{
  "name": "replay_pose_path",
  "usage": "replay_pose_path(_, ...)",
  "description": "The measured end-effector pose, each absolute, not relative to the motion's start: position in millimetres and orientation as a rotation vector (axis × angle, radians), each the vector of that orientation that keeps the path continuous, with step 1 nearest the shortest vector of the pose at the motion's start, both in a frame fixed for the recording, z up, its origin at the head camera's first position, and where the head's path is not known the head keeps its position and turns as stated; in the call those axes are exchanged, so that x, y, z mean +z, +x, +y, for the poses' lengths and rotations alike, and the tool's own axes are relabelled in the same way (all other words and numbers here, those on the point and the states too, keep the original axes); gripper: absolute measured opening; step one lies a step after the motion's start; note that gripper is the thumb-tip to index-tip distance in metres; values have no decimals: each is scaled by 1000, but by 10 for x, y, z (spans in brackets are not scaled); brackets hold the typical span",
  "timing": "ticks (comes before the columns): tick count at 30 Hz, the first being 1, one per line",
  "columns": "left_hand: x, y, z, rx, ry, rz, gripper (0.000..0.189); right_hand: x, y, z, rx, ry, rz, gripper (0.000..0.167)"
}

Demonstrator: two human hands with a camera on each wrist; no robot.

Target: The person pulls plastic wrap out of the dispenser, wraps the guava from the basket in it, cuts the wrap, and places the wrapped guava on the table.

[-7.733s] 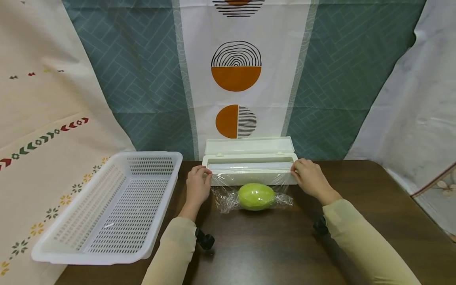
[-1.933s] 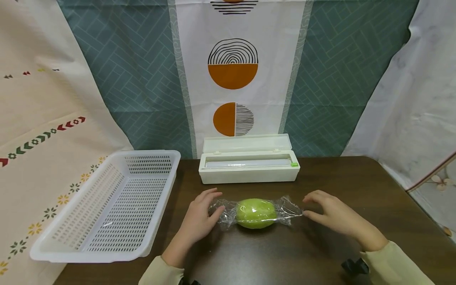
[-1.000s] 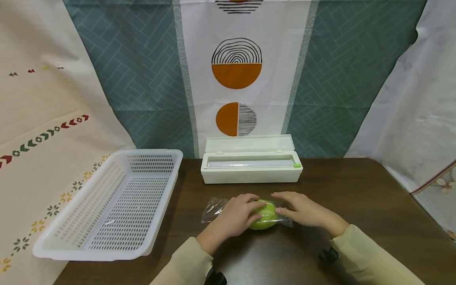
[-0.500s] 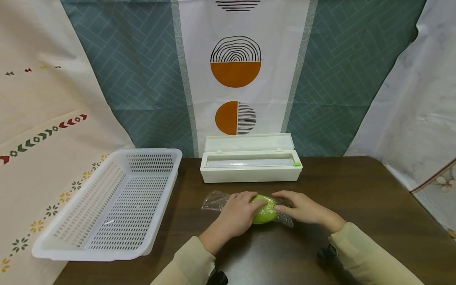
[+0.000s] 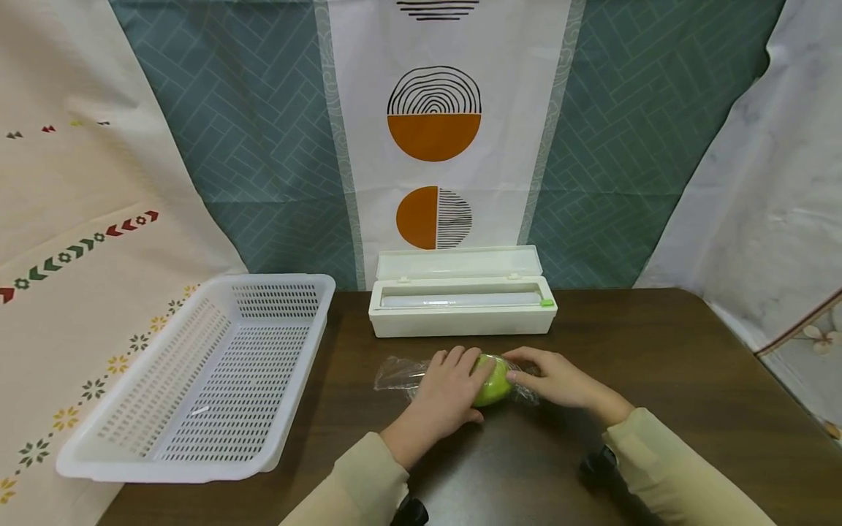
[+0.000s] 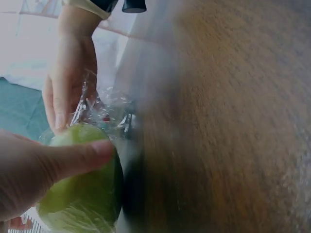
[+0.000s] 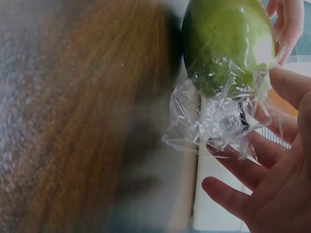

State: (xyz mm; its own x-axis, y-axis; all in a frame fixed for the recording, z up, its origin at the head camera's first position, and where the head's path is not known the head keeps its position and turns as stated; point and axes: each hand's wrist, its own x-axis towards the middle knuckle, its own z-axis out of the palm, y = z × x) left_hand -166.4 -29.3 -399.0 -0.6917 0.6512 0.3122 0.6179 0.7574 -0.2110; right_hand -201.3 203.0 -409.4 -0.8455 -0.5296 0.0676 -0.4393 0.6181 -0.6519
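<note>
A yellow-green oval fruit (image 5: 495, 387), mango-like, lies on the table wrapped in clear cling film. My left hand (image 5: 447, 387) holds its left part from above; in the left wrist view the thumb (image 6: 77, 158) lies across the fruit (image 6: 82, 194). A loose tail of film (image 5: 397, 374) sticks out to the left from under that hand. My right hand (image 5: 555, 378) is at the other end, thumb by the fruit. In the right wrist view its spread fingers (image 7: 233, 167) are behind the crumpled film (image 7: 214, 119). The left hand hides much of the fruit.
Behind the hands stands a white cling film box (image 5: 460, 321), lid (image 5: 458, 263) raised, with a film roll (image 5: 460, 300) inside and a green slider (image 5: 547, 302) at its right end. A white perforated basket (image 5: 171, 473) stands to the left on the dark wooden table (image 5: 513, 467).
Earlier, both hands held film stretched from the box to the fruit; now the film is separate. The hands have moved inward onto the fruit, the left lately shifting its hold slightly rightward.
</note>
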Motion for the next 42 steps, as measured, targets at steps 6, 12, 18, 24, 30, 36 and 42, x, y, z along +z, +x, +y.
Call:
replay_pose_path(6,-4013,-1732,-294,126,-888,-2587,87,-4105,-2013,2010,-1076,-805,2700,51)
replay_pose_path(12,-3936,-1824,-365,88,-860,-2698,80,-4112,-2012,1992,-1136,-766,2684,55)
replay_pose_path(18,-3875,-1933,-441,39,-869,-2852,74,-4143,-2040,1957,-1182,-749,2698,58)
replay_pose_path(24,-3821,-2028,-471,-71,-859,-2940,72,-4175,-2082,1913,-1249,-720,2685,70)
replay_pose_path(30,-3827,-2070,-422,-115,-825,-2967,83,-4212,-2081,1851,-1138,-793,2851,75)
replay_pose_path(36,-3886,-2110,-387,-84,-788,-2943,81,-4216,-2080,1811,-1099,-716,2996,46)
replay_pose_path(42,-3893,-2128,-374,-85,-803,-2959,79,-4206,-2134,1867,-1130,-718,3006,32)
